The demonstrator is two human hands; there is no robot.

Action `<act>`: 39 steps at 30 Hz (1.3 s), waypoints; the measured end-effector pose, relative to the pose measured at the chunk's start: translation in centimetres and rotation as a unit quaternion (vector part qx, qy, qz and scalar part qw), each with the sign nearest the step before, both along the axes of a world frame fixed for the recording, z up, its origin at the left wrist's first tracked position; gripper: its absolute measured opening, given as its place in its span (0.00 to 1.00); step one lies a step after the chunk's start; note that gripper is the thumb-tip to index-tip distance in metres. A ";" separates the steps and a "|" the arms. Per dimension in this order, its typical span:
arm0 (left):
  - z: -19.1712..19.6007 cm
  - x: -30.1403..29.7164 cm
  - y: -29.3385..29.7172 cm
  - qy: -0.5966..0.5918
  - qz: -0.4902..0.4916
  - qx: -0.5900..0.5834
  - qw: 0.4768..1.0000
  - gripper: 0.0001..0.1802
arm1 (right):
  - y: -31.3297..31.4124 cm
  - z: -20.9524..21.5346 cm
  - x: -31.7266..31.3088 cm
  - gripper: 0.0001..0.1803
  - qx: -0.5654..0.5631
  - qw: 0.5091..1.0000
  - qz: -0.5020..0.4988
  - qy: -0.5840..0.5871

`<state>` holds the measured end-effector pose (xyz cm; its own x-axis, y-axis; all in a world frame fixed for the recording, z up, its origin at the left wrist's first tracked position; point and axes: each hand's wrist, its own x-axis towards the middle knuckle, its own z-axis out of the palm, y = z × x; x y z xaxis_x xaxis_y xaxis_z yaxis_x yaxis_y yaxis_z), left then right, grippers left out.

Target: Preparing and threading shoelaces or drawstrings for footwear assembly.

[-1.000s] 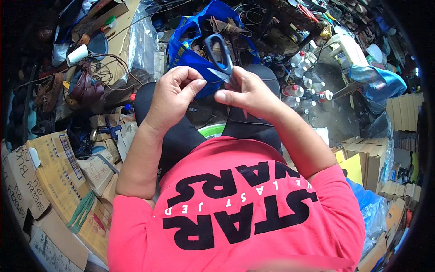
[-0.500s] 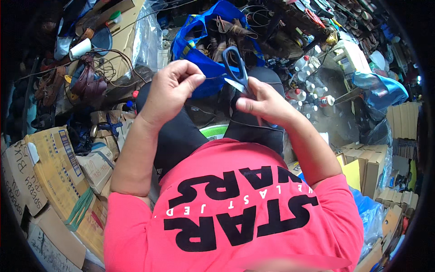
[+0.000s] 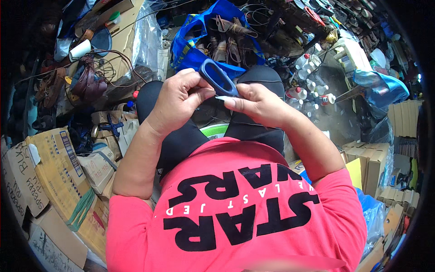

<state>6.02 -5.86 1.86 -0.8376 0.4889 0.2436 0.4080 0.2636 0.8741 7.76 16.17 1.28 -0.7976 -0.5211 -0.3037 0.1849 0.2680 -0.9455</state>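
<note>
I sit with black-clad knees (image 3: pixel 258 77) apart, in a pink printed shirt. Both hands meet in front of my chest around a pair of scissors (image 3: pixel 218 79) with dark blue handles. My right hand (image 3: pixel 258 105) grips the scissors, handles up, with the pale blade tip by its thumb. My left hand (image 3: pixel 180 97) has its fingers pinched together against the handle; whatever thin thing it pinches is too small to make out.
A blue bag (image 3: pixel 190 56) with brown leather sandals lies beyond my knees. Cardboard boxes (image 3: pixel 45 167) pile up at left, brown shoes (image 3: pixel 86 81) behind them. Small bottles (image 3: pixel 308 86) and more boxes (image 3: pixel 376 163) stand at right. A green-rimmed bowl (image 3: pixel 215 131) sits between my thighs.
The scissors have swung from blades toward my left hand to handles upright between both hands. Both hands have come closer together and nearer my chest.
</note>
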 end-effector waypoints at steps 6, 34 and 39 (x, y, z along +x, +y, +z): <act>-1.6 -1.8 -3.1 -0.074 0.113 0.046 0.990 0.03 | 2.8 -0.3 1.2 0.22 0.076 0.997 -0.014 -0.001; -1.1 -0.3 0.0 -0.140 0.028 0.038 0.989 0.03 | -1.0 -1.6 -1.4 0.33 -0.019 0.989 -0.061 0.137; -1.3 0.0 -0.4 -0.097 0.038 0.018 0.994 0.03 | -1.7 -1.2 -1.3 0.24 -0.050 0.996 -0.021 0.064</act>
<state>6.00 -6.27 0.60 -0.9048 0.4164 0.0894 0.2100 0.2537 0.9442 6.49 14.43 0.12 -0.8481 -0.5096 -0.1452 0.0693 0.1650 -0.9838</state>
